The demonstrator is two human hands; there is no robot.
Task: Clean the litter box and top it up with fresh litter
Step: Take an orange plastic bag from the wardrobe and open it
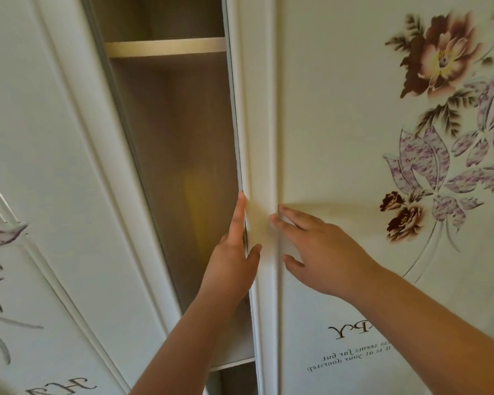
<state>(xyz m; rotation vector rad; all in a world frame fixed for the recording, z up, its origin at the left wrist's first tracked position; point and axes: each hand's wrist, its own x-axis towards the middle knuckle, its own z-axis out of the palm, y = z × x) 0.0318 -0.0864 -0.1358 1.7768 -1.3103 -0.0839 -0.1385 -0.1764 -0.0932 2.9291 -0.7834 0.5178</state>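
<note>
I see left hand (231,259) grasping right door (340,138) edge, right hand (322,255) flat, released. Two doors, narrow gap, two shelves (166,47).

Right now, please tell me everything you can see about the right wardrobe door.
The right wardrobe door is a glossy cream panel with a raised moulded frame along its left edge. Printed brown and purple flowers sit at its upper right, with mirrored lettering lower down. It is partly open, showing a shelf. The left hand grips its edge; the right hand rests flat on its face.
</note>
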